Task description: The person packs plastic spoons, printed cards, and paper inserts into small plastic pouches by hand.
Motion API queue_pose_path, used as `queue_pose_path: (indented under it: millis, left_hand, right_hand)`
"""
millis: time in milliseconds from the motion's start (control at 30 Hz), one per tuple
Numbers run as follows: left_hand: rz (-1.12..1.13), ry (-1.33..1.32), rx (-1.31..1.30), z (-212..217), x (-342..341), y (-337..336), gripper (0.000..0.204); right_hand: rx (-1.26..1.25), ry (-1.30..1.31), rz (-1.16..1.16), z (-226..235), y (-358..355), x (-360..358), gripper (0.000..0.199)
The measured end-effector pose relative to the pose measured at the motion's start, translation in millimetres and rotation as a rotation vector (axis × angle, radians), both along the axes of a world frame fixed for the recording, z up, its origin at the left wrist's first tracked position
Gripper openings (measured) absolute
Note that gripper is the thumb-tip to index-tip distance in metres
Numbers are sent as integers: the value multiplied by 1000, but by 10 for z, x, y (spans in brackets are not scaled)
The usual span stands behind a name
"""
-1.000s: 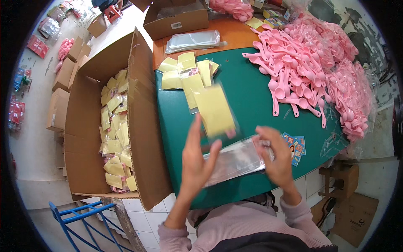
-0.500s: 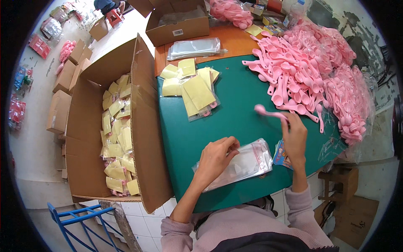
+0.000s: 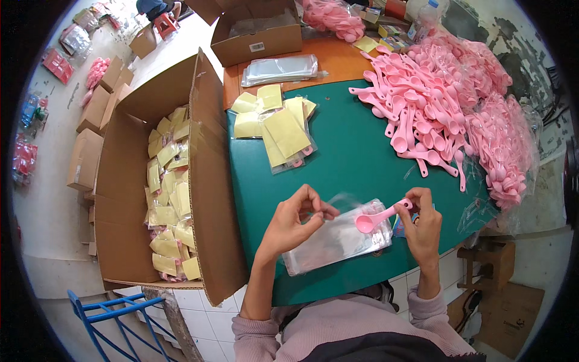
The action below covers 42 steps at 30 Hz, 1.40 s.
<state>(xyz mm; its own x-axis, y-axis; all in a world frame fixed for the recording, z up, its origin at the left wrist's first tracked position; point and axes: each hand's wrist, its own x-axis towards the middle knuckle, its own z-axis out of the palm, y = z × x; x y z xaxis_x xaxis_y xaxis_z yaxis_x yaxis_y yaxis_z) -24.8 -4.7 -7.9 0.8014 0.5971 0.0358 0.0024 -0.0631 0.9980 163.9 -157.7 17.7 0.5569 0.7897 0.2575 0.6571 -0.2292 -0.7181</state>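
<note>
A pink measuring spoon (image 3: 375,221) is held by its handle end in my right hand (image 3: 424,232), bowl pointing left. It hangs over a stack of clear plastic bags (image 3: 319,250) on the green table. My left hand (image 3: 295,220) is above the stack's left part with thumb and fingers pinched together. A blurred clear plastic bag (image 3: 347,204) shows at those fingertips. Small printed cards (image 3: 398,227) lie beside the stack, partly hidden by my right hand. At the far right spreads a big heap of pink spoons (image 3: 416,102).
Packed bags with yellow cards (image 3: 283,134) lie on the table's far left. More fill a large open carton (image 3: 217,199) alongside. Behind are another bag stack (image 3: 280,67) and a smaller carton (image 3: 256,48). Bagged spoons (image 3: 500,145) edge the right. A blue metal frame (image 3: 114,308) stands lower left.
My right hand has brought the spoon down and nearer, over the bag stack. My left hand has risen slightly, with blurred clear film now at its fingertips.
</note>
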Motion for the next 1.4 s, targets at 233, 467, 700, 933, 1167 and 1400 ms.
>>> queue_pose_path:
  millis: [233, 467, 700, 933, 1167, 1400]
  left_hand:
    - [-59, 32, -347, 90, 32, -55, 26]
    - [-100, 79, -371, 85, 60, -71, 33]
    - [-206, 105, -216, -6, 87, -140, 30]
    - [-298, 66, -119, 75, 131, -192, 30]
    - [-158, -72, -463, 212, 59, -116, 31]
    - [-88, -53, -447, 235, 52, -68, 31]
  right_hand:
    - [355, 332, -137, 72, 79, -68, 26]
    - [447, 335, 42, 63, 155, -155, 26]
    - [307, 356, 198, 86, 241, -225, 26]
    - [318, 243, 395, 138, 191, -142, 34]
    - [-82, 169, 286, 148, -245, 211, 53]
    - [-322, -134, 38, -212, -656, 605, 50]
